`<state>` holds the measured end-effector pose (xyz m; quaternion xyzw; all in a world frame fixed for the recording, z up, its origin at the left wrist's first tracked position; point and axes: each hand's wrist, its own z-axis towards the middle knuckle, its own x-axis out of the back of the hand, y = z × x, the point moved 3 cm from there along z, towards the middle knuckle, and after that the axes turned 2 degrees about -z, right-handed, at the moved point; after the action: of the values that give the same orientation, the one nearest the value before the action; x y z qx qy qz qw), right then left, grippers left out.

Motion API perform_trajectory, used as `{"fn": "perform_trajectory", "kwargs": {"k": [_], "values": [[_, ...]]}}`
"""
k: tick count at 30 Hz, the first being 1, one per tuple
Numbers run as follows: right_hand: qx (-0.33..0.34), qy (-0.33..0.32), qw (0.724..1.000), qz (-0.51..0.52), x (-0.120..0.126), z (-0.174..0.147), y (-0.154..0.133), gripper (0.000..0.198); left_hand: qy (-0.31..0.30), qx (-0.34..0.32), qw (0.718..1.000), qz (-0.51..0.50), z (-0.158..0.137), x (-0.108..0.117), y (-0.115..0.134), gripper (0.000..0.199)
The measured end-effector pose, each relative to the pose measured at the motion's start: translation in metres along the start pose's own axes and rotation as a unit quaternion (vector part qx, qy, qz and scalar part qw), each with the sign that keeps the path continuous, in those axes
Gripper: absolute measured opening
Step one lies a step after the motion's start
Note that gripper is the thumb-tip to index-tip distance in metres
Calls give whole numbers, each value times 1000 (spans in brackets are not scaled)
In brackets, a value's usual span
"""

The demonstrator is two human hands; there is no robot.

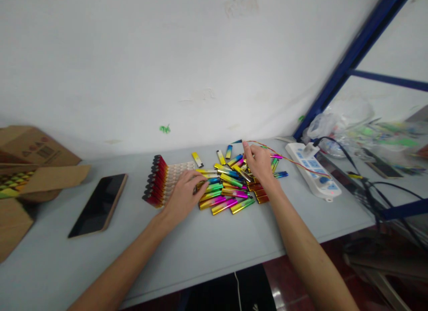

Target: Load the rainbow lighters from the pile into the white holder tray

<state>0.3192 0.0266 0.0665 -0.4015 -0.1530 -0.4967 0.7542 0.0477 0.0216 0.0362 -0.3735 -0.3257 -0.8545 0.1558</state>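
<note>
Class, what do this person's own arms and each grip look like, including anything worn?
The left grip and right grip are ungloved hands. The left forearm and right forearm are bare, slender and tapering toward the wrist, with no sleeve, watch or bracelet visible. No clear markings show.

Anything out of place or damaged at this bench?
The wall looks marred: a green smudge and scuffed patches stand out against the plain white. On the table, the shiny multicoloured pieces lie jumbled at mixed angles, unlike the neat dark-red row.
</note>
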Motion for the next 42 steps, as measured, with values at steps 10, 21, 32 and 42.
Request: {"fn": "perform_trajectory", "kwargs": {"k": [10,21,32,42], "values": [[-69,0,998,7,-4,-4,3,72,-14,-38,999,8,-3,-1,8,15],[-2,13,999,41,-3,-4,0,42,-20,-71,997,9,-6,-5,12,15],[-16,56,998,32,0,-4,0,34,37,92,992,-82,-5,11,20,29],[27,19,999,37,6,-5,-24,61,44,291,827,-478,0,7,26,36]]}}
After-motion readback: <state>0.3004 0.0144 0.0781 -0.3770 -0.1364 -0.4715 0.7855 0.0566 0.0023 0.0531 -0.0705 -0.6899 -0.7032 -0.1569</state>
